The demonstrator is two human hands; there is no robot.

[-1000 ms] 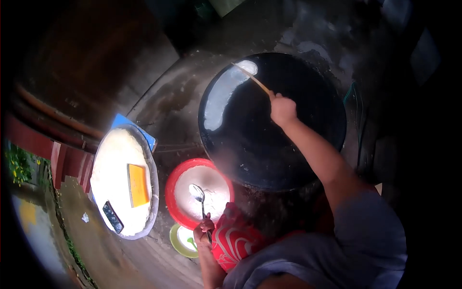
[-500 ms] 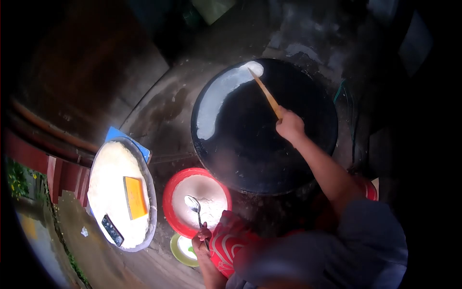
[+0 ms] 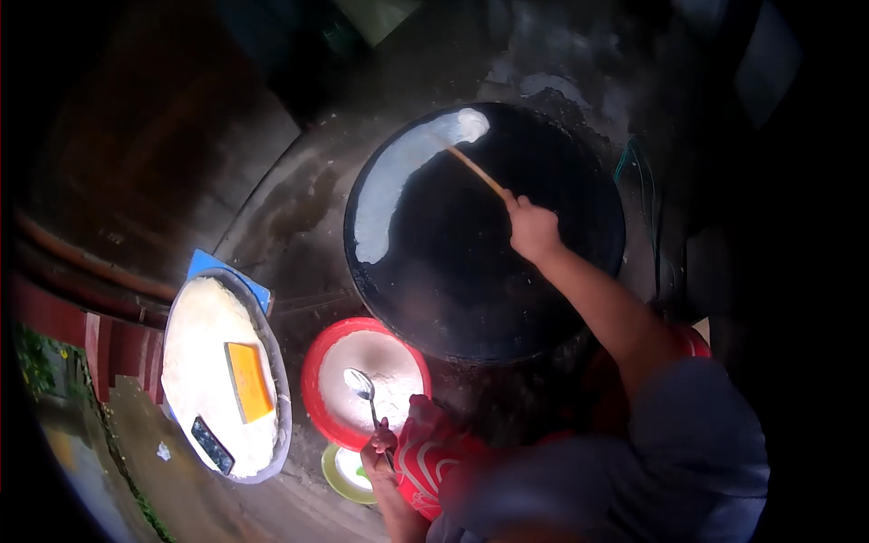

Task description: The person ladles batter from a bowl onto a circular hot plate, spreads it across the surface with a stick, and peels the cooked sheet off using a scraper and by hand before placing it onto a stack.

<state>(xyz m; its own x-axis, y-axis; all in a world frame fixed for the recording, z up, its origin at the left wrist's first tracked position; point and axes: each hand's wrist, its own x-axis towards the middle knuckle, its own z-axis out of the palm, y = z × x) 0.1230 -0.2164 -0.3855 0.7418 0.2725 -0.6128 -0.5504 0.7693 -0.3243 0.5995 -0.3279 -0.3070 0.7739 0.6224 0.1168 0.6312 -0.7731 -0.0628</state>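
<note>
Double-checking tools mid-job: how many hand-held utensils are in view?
2. A long tan wooden spatula in the right hand, over the round black griddle; a shiny metal spoon in the left hand, its head over the round red basin. Others may be hidden.

2 hands [image 3: 534,231] [image 3: 380,447]; 1 griddle [image 3: 480,290]; 1 spatula [image 3: 476,170]; 1 spoon [image 3: 358,384].
</note>
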